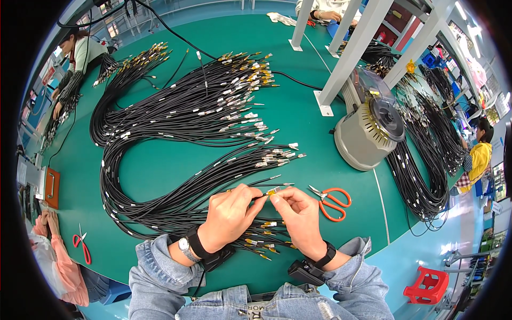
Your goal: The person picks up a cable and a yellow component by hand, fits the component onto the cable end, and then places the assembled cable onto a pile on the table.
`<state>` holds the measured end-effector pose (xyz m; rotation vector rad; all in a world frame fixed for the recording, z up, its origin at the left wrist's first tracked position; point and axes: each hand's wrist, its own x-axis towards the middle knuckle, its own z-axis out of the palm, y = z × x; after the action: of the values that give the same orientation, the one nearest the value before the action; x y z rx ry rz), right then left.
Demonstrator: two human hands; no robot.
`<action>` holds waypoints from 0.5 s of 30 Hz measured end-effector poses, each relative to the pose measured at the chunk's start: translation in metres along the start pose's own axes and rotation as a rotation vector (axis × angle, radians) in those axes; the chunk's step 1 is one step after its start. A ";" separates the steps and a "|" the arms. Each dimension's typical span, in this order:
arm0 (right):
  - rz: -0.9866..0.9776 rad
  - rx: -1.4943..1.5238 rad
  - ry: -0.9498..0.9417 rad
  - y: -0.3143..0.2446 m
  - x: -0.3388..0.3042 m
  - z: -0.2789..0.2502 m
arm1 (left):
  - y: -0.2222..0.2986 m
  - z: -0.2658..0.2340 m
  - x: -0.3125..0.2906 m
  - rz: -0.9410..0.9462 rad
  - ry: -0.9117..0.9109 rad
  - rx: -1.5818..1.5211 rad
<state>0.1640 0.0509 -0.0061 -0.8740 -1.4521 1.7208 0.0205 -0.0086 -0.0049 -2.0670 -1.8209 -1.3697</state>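
Note:
My left hand point(230, 214) is closed on a thin black cable just behind its end. Close beside it, my right hand point(300, 217) pinches the small yellow and silver tip point(272, 191) of that cable between thumb and forefinger. The detail between the fingertips is too small to make out. Under and in front of my hands spreads a large bundle of black cables point(160, 210), bent in a curve, with white tags and metal or yellow ends. Orange-handled scissors point(337, 203) lie just right of my right hand, blades pointing up and left.
A grey round machine point(368, 133) stands on the green table point(298, 117) beside grey metal posts point(349, 58). More cables point(426, 176) hang over the right edge. Red-handled scissors point(82, 245) lie at left. Other people work around the table. A red stool point(426, 285) stands on the floor.

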 end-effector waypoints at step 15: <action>-0.016 -0.006 -0.002 0.005 0.001 -0.001 | -0.001 -0.007 0.000 0.205 -0.086 0.208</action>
<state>0.1636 0.0516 -0.0112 -0.8614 -1.4621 1.7070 0.0158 -0.0127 -0.0010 -2.1605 -1.6448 -1.0113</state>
